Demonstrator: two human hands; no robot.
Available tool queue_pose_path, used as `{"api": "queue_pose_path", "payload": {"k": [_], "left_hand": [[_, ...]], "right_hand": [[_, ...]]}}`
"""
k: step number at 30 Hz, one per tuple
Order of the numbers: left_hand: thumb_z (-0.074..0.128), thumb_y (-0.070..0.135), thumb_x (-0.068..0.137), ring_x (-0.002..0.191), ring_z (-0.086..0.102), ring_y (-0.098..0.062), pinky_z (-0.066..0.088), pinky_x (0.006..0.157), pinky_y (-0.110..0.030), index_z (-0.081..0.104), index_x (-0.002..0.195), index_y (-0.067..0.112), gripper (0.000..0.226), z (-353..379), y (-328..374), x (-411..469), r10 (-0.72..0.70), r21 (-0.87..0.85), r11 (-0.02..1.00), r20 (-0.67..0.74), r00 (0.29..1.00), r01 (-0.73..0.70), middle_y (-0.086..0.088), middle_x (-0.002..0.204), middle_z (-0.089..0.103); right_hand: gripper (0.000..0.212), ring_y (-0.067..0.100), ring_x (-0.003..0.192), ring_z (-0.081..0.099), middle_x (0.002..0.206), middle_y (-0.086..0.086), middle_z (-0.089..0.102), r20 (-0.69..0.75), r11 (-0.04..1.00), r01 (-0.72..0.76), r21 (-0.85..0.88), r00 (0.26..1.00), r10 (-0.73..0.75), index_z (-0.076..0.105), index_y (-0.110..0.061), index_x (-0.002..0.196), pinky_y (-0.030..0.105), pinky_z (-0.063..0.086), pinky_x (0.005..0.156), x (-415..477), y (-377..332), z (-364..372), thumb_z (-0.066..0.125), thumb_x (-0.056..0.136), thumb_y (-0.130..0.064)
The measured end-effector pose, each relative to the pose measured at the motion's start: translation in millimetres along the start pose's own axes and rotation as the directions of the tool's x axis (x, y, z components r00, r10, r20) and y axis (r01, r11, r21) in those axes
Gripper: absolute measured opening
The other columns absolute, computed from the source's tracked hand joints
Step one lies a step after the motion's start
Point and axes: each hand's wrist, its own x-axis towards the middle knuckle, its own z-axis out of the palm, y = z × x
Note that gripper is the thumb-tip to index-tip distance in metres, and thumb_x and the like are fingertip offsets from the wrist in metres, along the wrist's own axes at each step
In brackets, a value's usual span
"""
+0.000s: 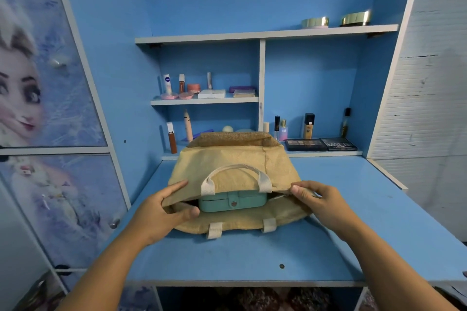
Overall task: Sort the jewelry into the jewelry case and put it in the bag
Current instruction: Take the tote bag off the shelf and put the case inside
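Left hand (161, 212) clamped on the left corner of the bag (232, 159) mouth, fingers lying over the upper layer, thumb tucked beneath it across the opening. Right hand (318, 199) curled at the opposite corner, pinching the upper edge between thumb and fingertips. Mouth held slightly apart between the two grips.

Beneath everything, blue desk (328, 247) with a matching shelved hutch (261, 70) rising at the back. To the left, cupboard door (38, 83) printed with a cartoon figure.

Tan woven bag lying flat on the desk, mouth facing the person, bottom end propped against the hutch's lowest ledge. One cream handle (236, 168) arched over the upper layer; tabs of the other handle (214, 230) poking out below the near edge.

Teal jewelry case (232, 201) inside the bag, just within the mouth, closed, front face visible between the two layers, strap fastened with a round snap (234, 203).

Right of the bag on the ledge, two dark eyeshadow palettes (305, 144) side by side. Behind them, assorted small cosmetic bottles (308, 126). On the top shelf, two gold-rimmed tins (315, 22). More tubes and compacts (211, 93) on the middle shelf at left.
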Motion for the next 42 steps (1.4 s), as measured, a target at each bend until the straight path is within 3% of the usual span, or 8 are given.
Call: {"api": "queue_pose_path", "payload": {"k": [6, 10, 15, 20, 28, 32, 39, 42], "left_hand": [[0.058, 0.094, 0.042, 0.076, 0.069, -0.010, 0.051, 0.064, -0.021, 0.061, 0.112, 0.050, 0.082, -4.1, 21.2, 8.6, 0.068, -0.127, 0.988, -0.162, 0.984, -0.089, 0.010, 0.094, 0.073], [0.034, 0.095, 0.061, 0.075, 0.068, -0.015, 0.053, 0.065, -0.026, 0.061, 0.098, 0.047, 0.066, -4.5, 43.0, 16.0, 0.075, -0.220, 0.964, -0.322, 0.944, -0.152, -0.004, 0.080, 0.070], [0.083, 0.060, 0.038, 0.085, 0.066, -0.001, 0.052, 0.078, -0.028, 0.050, 0.104, 0.045, 0.075, -11.5, 62.4, 24.2, 0.138, -0.341, 0.906, -0.319, 0.937, -0.250, 0.013, 0.096, 0.068], [0.097, 0.047, 0.030, 0.106, 0.066, -0.015, 0.057, 0.082, -0.029, 0.044, 0.127, 0.033, 0.111, -18.3, 56.3, 26.5, 0.267, -0.387, 0.876, -0.113, 0.957, -0.290, 0.009, 0.114, 0.064], [0.083, -0.009, 0.064, 0.090, 0.068, -0.004, 0.053, 0.073, -0.012, 0.051, 0.102, 0.063, 0.088, -18.9, 48.4, 37.2, 0.366, -0.032, 0.923, -0.225, 0.903, -0.382, 0.020, 0.101, 0.068], [0.079, -0.004, 0.072, 0.073, 0.062, 0.000, 0.047, 0.064, -0.007, 0.059, 0.084, 0.044, 0.054, -16.3, 45.5, 46.9, 0.332, 0.020, 0.937, -0.352, 0.875, -0.348, 0.019, 0.084, 0.067], [0.072, -0.001, 0.080, 0.081, 0.066, -0.011, 0.052, 0.078, -0.027, 0.062, 0.086, 0.032, 0.035, -21.6, 38.4, 63.8, 0.191, -0.147, 0.952, -0.402, 0.896, -0.269, 0.016, 0.087, 0.071], [0.071, -0.005, 0.080, 0.085, 0.066, -0.002, 0.051, 0.078, -0.013, 0.060, 0.088, 0.024, 0.032, -25.2, 41.3, 66.3, 0.189, -0.173, 0.945, -0.407, 0.894, -0.279, 0.022, 0.090, 0.071]], "right_hand": [[0.073, 0.007, 0.135, 0.034, 0.143, -0.012, 0.033, 0.055, 0.984, 0.109, -0.138, 0.993, -0.102, 0.060, -0.043, 0.115, 0.036, 0.039, 0.107, 7.8, -13.3, -11.7, 0.086, 0.047, -0.051], [0.075, 0.005, 0.115, 0.056, 0.134, -0.012, 0.051, 0.003, 0.979, 0.203, 0.022, 0.979, -0.203, 0.061, -0.039, 0.113, 0.018, 0.048, 0.084, 12.8, -33.1, -14.9, 0.073, 0.049, -0.076], [0.086, 0.018, 0.106, 0.063, 0.111, -0.006, 0.065, -0.001, 0.935, 0.345, 0.085, 0.938, -0.346, 0.051, -0.037, 0.121, 0.038, 0.051, 0.092, 25.0, -49.6, -23.3, 0.092, 0.046, -0.047], [0.103, 0.016, 0.107, 0.063, 0.116, -0.011, 0.062, 0.093, 0.919, 0.389, 0.063, 0.915, -0.393, 0.042, -0.043, 0.127, 0.022, 0.048, 0.092, 27.8, -57.9, -27.1, 0.095, 0.039, -0.044], [0.133, 0.002, 0.135, 0.035, 0.149, -0.021, 0.028, 0.216, 0.879, 0.419, -0.230, 0.902, -0.373, 0.011, -0.049, 0.145, 0.031, 0.036, 0.111, 23.7, -61.2, -20.7, 0.095, 0.041, -0.043], [0.140, -0.014, 0.137, 0.008, 0.152, -0.031, 0.001, 0.295, 0.784, 0.467, -0.409, 0.881, -0.371, -0.003, -0.049, 0.146, -0.001, 0.016, 0.105, 18.5, -61.5, -18.6, 0.091, 0.043, -0.051], [0.048, 0.004, 0.090, 0.060, 0.102, -0.017, 0.061, 0.011, 0.763, 0.450, -0.464, 0.864, -0.503, 0.054, -0.036, 0.103, 0.003, 0.040, 0.070, 47.0, -50.6, -29.0, 0.080, 0.073, -0.008], [0.031, -0.009, 0.079, 0.061, 0.088, -0.009, 0.068, -0.099, 0.857, 0.381, -0.347, 0.894, -0.438, 0.063, -0.023, 0.094, 0.002, 0.041, 0.066, 55.1, -50.5, -33.5, 0.079, 0.073, -0.005]]}}
